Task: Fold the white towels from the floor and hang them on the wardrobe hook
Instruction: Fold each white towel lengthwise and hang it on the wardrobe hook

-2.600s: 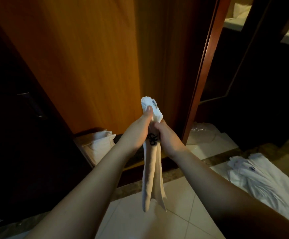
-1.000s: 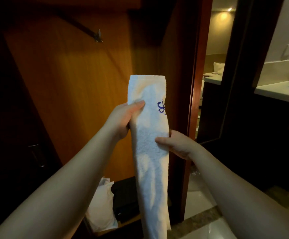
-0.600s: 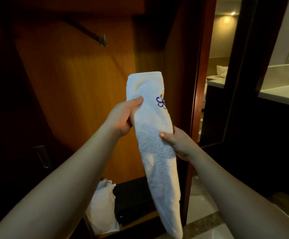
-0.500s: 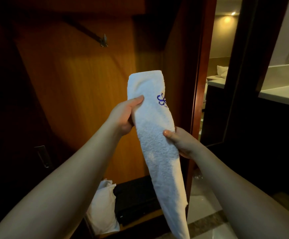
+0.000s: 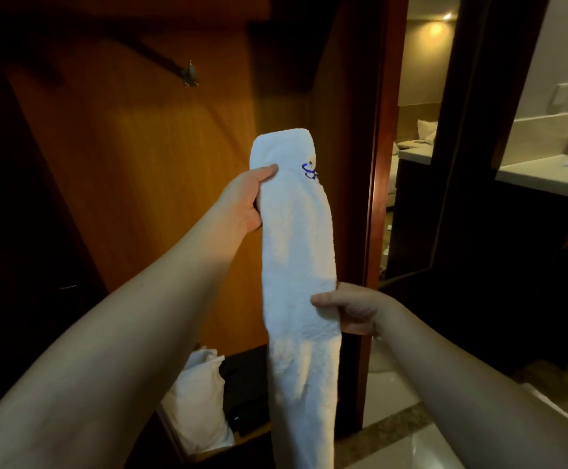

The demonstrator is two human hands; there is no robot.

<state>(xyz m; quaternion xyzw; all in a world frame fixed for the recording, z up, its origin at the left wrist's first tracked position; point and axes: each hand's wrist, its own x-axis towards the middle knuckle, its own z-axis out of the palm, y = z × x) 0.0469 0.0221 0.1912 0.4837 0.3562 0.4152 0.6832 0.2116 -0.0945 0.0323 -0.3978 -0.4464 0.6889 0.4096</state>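
A white towel (image 5: 296, 252), folded into a long narrow strip with a blue emblem near its top, hangs upright in front of the open wardrobe. My left hand (image 5: 245, 201) pinches its upper left edge, thumb on the front. My right hand (image 5: 350, 308) grips its right edge lower down, thumb across the front. The towel's lower end runs out of the frame at the bottom. A metal wardrobe hook (image 5: 190, 74) sticks out of the wooden back panel, up and to the left of the towel's top.
A white bag (image 5: 201, 401) and a dark box (image 5: 247, 401) sit on the wardrobe floor. The wardrobe's red-brown side post (image 5: 374, 198) stands right of the towel. Beyond it are a doorway, a light counter (image 5: 546, 174) and pale floor tiles (image 5: 391, 394).
The towel was raised from waist height to chest height before the wardrobe. Over the last second my right hand slid down its right edge and the strip straightened to vertical.
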